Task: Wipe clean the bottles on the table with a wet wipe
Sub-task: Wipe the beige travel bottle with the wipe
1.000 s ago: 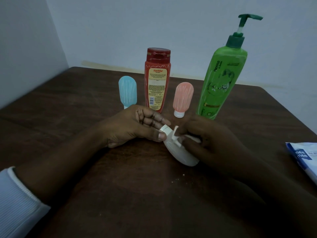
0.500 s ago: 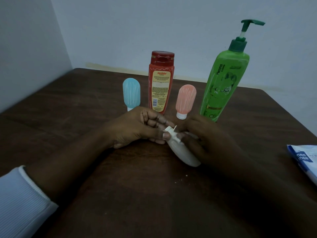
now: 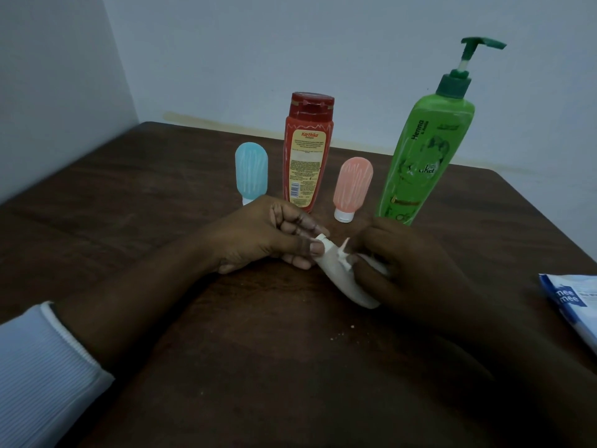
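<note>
A small white bottle (image 3: 347, 281) lies tilted on the brown table (image 3: 258, 367), cap end to the left. My left hand (image 3: 268, 236) pinches its cap between thumb and fingers. My right hand (image 3: 410, 270) presses a white wet wipe (image 3: 347, 258) against the bottle's upper side; most of the wipe is hidden under the fingers. Behind my hands stand a blue squeeze bottle (image 3: 251, 172), a red Karthika bottle (image 3: 307, 150), a pink squeeze bottle (image 3: 352, 187) and a tall green pump bottle (image 3: 423, 156).
A blue-and-white wet wipe pack (image 3: 573, 302) lies at the table's right edge. Small white crumbs (image 3: 342, 333) dot the table in front of my hands. Pale walls (image 3: 290, 53) close off the far and left sides.
My view has shifted a little, so everything sits slightly lower in frame. My hands stay on the white bottle, and my right fingers have slid the wipe a bit along it.
</note>
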`<state>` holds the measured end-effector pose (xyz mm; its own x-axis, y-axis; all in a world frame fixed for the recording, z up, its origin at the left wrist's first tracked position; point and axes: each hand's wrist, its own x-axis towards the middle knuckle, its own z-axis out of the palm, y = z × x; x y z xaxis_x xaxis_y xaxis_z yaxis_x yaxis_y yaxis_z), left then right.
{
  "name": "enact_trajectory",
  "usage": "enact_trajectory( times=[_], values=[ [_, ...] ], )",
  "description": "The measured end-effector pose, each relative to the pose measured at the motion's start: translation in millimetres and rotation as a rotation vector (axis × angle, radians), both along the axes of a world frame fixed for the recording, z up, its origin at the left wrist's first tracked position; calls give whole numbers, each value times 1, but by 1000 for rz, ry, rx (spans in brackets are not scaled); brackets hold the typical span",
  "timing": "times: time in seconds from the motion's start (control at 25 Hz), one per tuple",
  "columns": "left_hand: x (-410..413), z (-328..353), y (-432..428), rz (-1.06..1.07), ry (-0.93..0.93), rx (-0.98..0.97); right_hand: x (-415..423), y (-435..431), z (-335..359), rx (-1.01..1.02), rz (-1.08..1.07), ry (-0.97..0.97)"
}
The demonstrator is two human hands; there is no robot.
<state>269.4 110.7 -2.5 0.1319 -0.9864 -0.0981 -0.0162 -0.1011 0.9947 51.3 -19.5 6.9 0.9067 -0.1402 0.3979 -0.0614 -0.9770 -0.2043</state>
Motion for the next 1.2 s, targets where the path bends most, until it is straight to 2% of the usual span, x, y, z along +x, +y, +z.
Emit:
enact_trajectory(
  times=[0.2, 0.32, 0.44, 0.6, 0.68, 1.0, 1.08, 1.2],
  values=[
    [-1, -1, 0, -1, -12, -7, 1, 13, -2, -102, 182, 49],
    [0, -1, -1, -5, 3, -2, 8, 6, -5, -131, 89, -25],
    [0, -1, 0, 6, -5, 0, -1, 1, 0, -72, -1, -6],
    [1, -2, 0, -1, -17, -3, -3, 14, 1, -103, 148, 45],
    [2, -3, -1, -1, -15, -5, 4, 14, -2, -132, 149, 18],
    [-2, -1, 1, 11, -29, -59, -2, -5, -2, 122, -136, -109],
    [-2, 0, 2, -3, -38, -66, -3, -3, 1, 172, -148, -210],
    [-3, -1, 2, -19, -60, -88, 3, -1, -4, 152, -71, -123]
  ],
)
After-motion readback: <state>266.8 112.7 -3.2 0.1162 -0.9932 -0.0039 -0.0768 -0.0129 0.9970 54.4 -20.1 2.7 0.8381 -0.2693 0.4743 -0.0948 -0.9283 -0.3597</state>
